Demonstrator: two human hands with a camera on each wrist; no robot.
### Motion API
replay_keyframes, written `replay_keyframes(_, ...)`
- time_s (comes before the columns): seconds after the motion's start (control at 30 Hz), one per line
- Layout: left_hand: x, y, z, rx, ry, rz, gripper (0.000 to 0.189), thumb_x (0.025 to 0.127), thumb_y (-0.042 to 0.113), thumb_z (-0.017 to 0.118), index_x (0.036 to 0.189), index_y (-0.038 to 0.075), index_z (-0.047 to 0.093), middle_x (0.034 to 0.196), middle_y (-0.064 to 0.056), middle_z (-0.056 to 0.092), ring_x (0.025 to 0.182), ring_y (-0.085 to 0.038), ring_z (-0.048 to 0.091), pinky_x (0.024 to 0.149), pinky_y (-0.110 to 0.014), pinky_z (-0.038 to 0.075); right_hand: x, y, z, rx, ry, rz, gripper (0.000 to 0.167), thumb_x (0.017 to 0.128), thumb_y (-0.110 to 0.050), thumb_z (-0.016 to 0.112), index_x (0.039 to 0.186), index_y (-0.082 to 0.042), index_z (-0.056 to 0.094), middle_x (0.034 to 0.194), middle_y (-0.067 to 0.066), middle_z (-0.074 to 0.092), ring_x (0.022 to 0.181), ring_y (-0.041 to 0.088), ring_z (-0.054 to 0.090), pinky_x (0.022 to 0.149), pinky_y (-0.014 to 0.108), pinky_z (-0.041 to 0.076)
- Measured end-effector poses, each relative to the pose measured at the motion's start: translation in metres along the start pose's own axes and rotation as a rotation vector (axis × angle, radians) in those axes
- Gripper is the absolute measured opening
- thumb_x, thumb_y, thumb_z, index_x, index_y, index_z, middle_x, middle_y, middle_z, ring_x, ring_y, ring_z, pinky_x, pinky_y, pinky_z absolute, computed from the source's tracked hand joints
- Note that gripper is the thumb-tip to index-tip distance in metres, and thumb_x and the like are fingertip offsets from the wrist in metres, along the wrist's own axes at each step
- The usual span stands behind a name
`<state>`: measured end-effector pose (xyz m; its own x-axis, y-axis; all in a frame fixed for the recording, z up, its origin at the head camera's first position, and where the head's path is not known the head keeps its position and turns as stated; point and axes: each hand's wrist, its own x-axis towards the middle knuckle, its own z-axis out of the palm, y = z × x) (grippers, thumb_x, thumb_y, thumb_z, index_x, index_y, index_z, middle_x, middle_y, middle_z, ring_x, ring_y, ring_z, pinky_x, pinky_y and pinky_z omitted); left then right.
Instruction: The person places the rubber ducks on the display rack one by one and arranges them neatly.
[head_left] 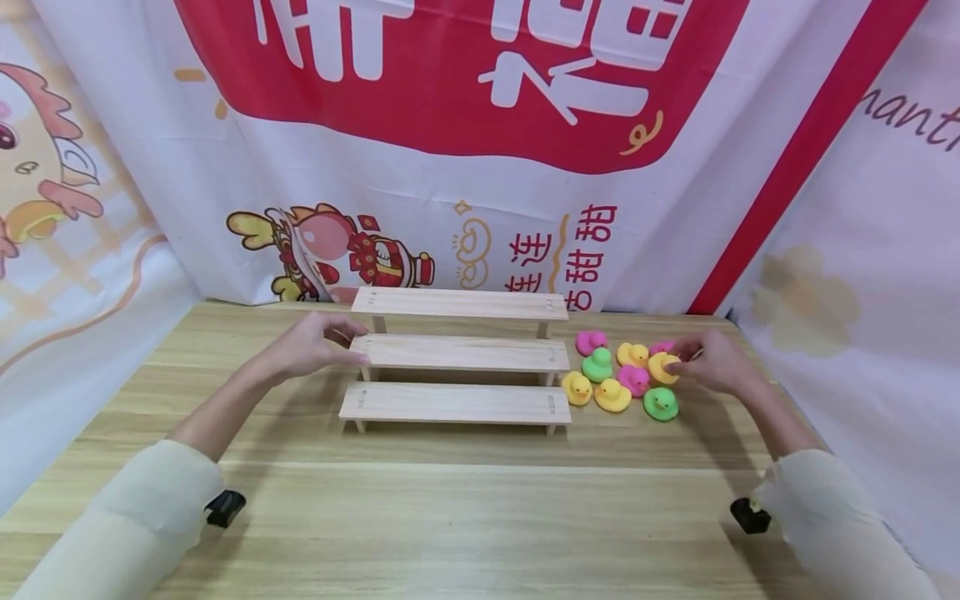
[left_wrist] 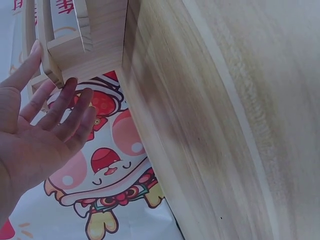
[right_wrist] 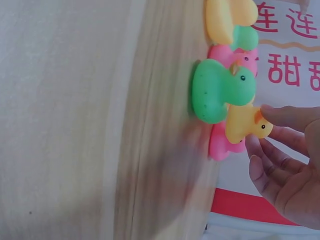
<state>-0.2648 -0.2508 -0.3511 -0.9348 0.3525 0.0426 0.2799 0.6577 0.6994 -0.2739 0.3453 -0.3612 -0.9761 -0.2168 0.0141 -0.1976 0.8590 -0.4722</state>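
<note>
A three-tier wooden stand stands at the back middle of the table. My left hand grips the left end of its middle tier, thumb on one face and fingers at the other, as the left wrist view shows. Right of the stand, my right hand pinches a yellow rubber duck by its head between thumb and fingertips. Close around that duck sit a green duck, a pink duck and a partly hidden pink duck.
More rubber ducks cluster against the stand's right side, among them a yellow duck and a green duck. A printed cloth hangs behind the wood-grain table, with cloth along both sides too.
</note>
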Motion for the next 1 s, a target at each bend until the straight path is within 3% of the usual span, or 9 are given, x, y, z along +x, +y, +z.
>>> replay_keyframes(0.47,0.003,-0.001,0.000,-0.027,-0.016,-0.017,0.050,0.087,0.017,0.086,0.125,-0.007,0.065,0.114,-0.021,0.070,0.105,-0.034,0.066,0.094,-0.044,0.056,0.004,-0.025,-0.007,-0.039,0.114,-0.024,0.034,0.089,-0.022,0.083,0.109,0.005,0.076,0.094,0.016,0.074,0.085,0.031,0.068,0.067,0.033,0.056)
replay_keyframes(0.6,0.004,-0.002,-0.001,-0.016,-0.030,-0.001,0.049,0.087,0.016,0.086,0.124,-0.008,0.064,0.110,-0.021,0.070,0.101,-0.032,0.067,0.088,-0.039,0.056,0.004,-0.036,-0.010,-0.023,0.099,0.009,0.038,0.091,-0.026,0.081,0.113,0.004,0.075,0.101,0.018,0.074,0.090,0.032,0.067,0.069,0.034,0.058)
replay_keyframes(0.73,0.006,-0.002,-0.002,-0.005,-0.042,0.012,0.048,0.088,0.016,0.085,0.123,-0.008,0.063,0.108,-0.021,0.070,0.100,-0.032,0.067,0.088,-0.042,0.057,0.005,-0.048,-0.013,0.008,0.083,0.044,0.044,0.092,-0.030,0.079,0.119,0.003,0.073,0.107,0.020,0.071,0.096,0.034,0.066,0.070,0.033,0.058)
replay_keyframes(1.0,0.007,-0.001,-0.003,0.001,-0.053,-0.019,0.049,0.088,0.017,0.085,0.123,-0.008,0.062,0.107,-0.021,0.070,0.102,-0.034,0.066,0.088,-0.044,0.057,0.007,-0.066,-0.017,0.070,0.042,0.079,0.054,0.095,-0.038,0.075,0.132,0.001,0.067,0.121,0.024,0.067,0.109,0.040,0.064,0.077,0.038,0.062)
